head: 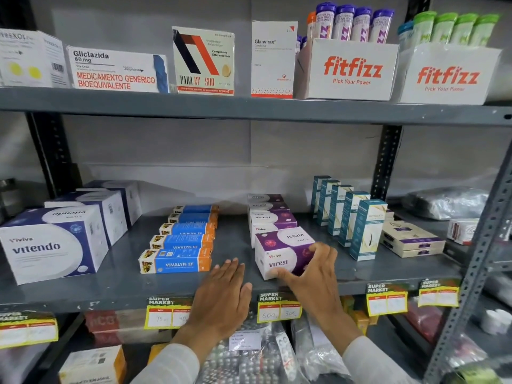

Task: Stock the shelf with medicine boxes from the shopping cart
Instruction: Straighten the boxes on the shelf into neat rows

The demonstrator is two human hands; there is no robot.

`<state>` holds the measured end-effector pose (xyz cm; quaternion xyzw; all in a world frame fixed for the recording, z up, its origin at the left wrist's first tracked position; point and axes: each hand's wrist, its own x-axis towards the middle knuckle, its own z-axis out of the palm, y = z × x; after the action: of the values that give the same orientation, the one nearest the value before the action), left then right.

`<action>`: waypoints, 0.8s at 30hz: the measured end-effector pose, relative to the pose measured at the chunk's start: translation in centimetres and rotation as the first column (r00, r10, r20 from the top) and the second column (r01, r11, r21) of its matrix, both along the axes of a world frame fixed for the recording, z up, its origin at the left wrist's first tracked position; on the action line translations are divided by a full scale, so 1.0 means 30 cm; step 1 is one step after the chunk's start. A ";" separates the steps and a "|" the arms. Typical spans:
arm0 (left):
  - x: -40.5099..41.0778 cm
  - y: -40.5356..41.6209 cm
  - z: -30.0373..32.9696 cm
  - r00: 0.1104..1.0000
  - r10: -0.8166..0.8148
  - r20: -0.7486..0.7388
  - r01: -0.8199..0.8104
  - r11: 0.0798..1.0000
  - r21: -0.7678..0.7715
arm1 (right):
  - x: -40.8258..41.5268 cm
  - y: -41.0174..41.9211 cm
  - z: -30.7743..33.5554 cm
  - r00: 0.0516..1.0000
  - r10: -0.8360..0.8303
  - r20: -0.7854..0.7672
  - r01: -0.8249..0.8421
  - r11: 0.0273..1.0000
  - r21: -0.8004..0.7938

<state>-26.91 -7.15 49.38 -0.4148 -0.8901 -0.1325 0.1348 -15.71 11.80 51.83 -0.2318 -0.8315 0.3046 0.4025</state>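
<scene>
A white and purple Viresi box [279, 252] stands at the front of the middle shelf [116, 286], ahead of a row of several like boxes [270, 217]. My right hand [313, 275] grips its front right corner, thumb under the front face and fingers over the right side. My left hand [224, 292] lies flat on the shelf's front edge with fingers together, left of the box and holding nothing. The shopping cart is out of view.
Blue Vivalyn EF boxes [177, 263] line up left of my hands, large Vitendo boxes [52, 245] further left. Teal upright boxes [365, 230] and flat cream boxes [410, 239] stand right. Fitfizz cartons [352, 70] fill the top shelf. Blister-pack bags [249, 356] lie below.
</scene>
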 end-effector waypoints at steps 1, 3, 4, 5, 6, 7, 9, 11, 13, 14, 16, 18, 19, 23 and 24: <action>0.002 -0.001 0.001 1.000 -0.001 0.000 0.001 1.000 0.000 | 0.003 0.019 0.009 0.999 0.032 -0.039 -0.033 0.999 -0.025; 0.005 -0.001 0.003 1.000 -0.005 0.001 0.005 1.000 0.005 | 0.007 0.065 0.031 0.990 0.123 -0.070 -0.126 0.991 -0.050; 0.005 0.000 0.003 1.000 -0.007 0.002 0.007 1.000 0.006 | 0.004 0.088 0.043 0.986 0.161 -0.046 -0.163 0.986 -0.037; 0.004 0.000 0.003 1.000 -0.008 0.005 0.008 1.000 0.005 | 0.000 0.107 0.051 0.982 0.187 -0.007 -0.187 0.982 -0.012; 0.003 0.000 0.003 1.000 -0.006 0.008 0.006 1.000 0.002 | -0.005 0.118 0.056 0.980 0.200 0.025 -0.200 0.980 0.006; 0.002 0.000 0.003 1.000 -0.003 0.011 0.003 1.000 -0.001 | -0.010 0.123 0.055 0.978 0.204 0.039 -0.205 0.979 0.017; 0.002 0.002 0.003 1.000 0.001 0.012 -0.001 1.000 -0.003 | -0.018 0.124 0.046 0.979 0.202 0.027 -0.202 0.979 0.016; 0.003 0.003 0.000 1.000 -0.001 0.010 0.001 1.000 0.002 | -0.023 0.119 0.040 0.984 0.176 0.012 -0.176 0.984 0.004; 0.003 0.003 -0.004 1.000 -0.003 0.011 0.003 1.000 0.008 | -0.027 0.110 0.038 0.990 0.141 -0.011 -0.141 0.990 -0.007; 0.003 0.002 -0.005 1.000 -0.003 0.012 0.002 1.000 0.006 | -0.028 0.104 0.036 0.992 0.126 -0.029 -0.126 0.992 -0.015; 0.003 0.002 -0.004 1.000 0.000 0.012 0.000 1.000 0.002 | -0.032 0.093 0.032 0.994 0.095 -0.061 -0.097 0.995 -0.037; 0.003 0.002 -0.002 1.000 0.000 0.013 0.000 1.000 0.001 | -0.036 0.084 0.030 0.996 0.069 -0.065 -0.072 0.996 -0.052; 0.004 0.003 -0.001 1.000 -0.001 0.013 0.001 1.000 0.003 | -0.038 0.083 0.030 0.996 0.062 -0.063 -0.066 0.996 -0.060; 0.006 0.001 0.003 1.000 -0.003 0.016 0.003 1.000 -0.010 | -0.043 0.091 0.028 0.996 0.052 -0.067 -0.056 0.996 -0.073; 0.005 0.001 0.003 1.000 -0.003 0.016 0.004 1.000 -0.016 | -0.044 0.094 0.026 0.996 0.048 -0.068 -0.053 0.996 -0.074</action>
<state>-26.75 -7.12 49.49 -0.4163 -0.8914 -0.1290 0.1244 -17.02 14.63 52.62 -0.2154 -0.8112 0.3536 0.4130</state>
